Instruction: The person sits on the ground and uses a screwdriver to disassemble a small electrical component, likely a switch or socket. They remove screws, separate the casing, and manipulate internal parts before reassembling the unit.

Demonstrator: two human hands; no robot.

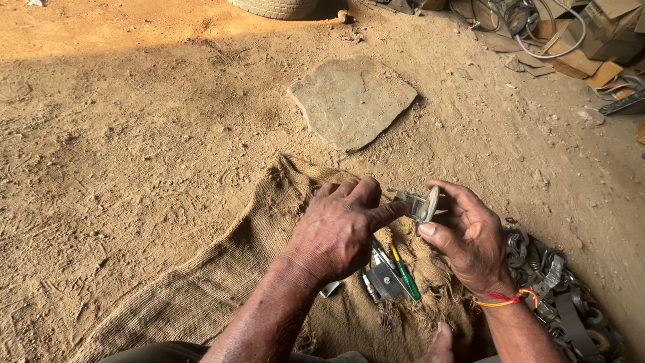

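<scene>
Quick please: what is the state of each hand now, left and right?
Left hand: closed, fingers pinching the small metal part.
Right hand: closed, holding the same small metal part from the other side.

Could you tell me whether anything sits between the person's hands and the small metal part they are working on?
Nothing visible does. The right hand already grips the small metal part directly, and the left hand has a fingertip touching it from the other side. The green-handled screwdriver and other bits lie lower down on the burlap sack, clear of both hands.

Two hands (339,228), one flat stone (353,101), one sack (222,282).
</scene>
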